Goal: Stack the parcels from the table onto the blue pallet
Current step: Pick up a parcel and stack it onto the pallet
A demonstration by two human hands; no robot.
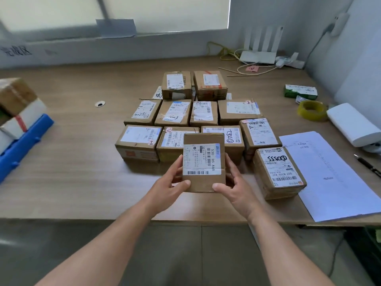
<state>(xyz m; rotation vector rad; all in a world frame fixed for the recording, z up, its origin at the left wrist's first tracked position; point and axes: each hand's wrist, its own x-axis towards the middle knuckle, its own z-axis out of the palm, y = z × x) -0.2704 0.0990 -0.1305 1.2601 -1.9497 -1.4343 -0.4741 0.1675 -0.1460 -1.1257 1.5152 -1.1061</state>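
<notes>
A small brown cardboard parcel (203,141) with a white shipping label is held above the table's front part. My left hand (172,182) grips its left side and my right hand (235,185) grips its right side, thumbs on the near edge. Behind it, several more labelled brown parcels (173,112) stand in rows on the wooden table (72,157). The blue pallet (22,143) lies at the far left edge of the table. A brown parcel (16,96) and a white one (26,116) sit stacked on it.
White paper sheets (329,172) lie at the right, with a pen (369,166), a white paper roll (352,122), a yellow tape roll (312,110) and a green box (301,91). A router (258,54) and cables sit at the back right corner.
</notes>
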